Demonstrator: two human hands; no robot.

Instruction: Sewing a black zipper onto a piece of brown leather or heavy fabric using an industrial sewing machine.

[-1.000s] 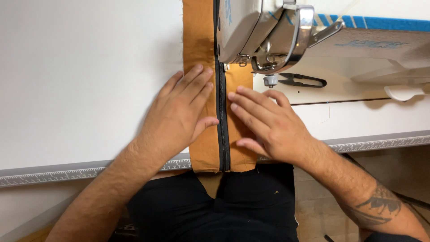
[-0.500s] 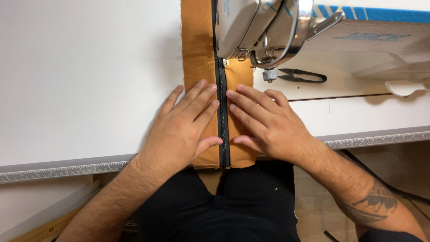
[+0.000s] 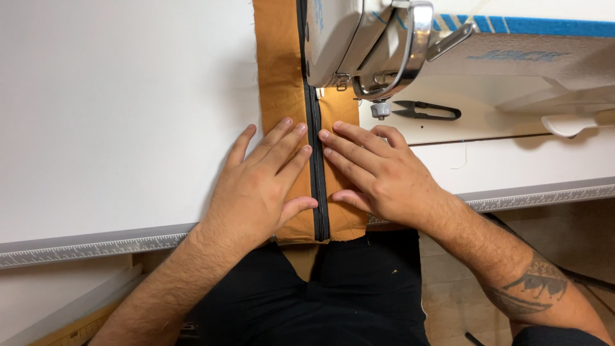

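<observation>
A long strip of tan fabric (image 3: 277, 70) lies on the white table and runs under the head of a sewing machine (image 3: 359, 38). A black zipper (image 3: 316, 186) runs down its middle. My left hand (image 3: 259, 186) presses flat on the fabric left of the zipper, fingers spread. My right hand (image 3: 378, 173) presses flat on the fabric right of the zipper, fingertips just in front of the machine's foot. Both hands lie palm down and hold nothing. The needle area is hidden behind the machine head.
Black thread snips (image 3: 426, 110) lie on the machine bed to the right. The white table (image 3: 115, 115) has a ruler strip along its front edge (image 3: 96, 245). My lap in black clothing (image 3: 333, 295) is below the edge.
The fabric has fed away from me under the machine, and both hands have slid forward with it, staying flat on either side of the zipper.
</observation>
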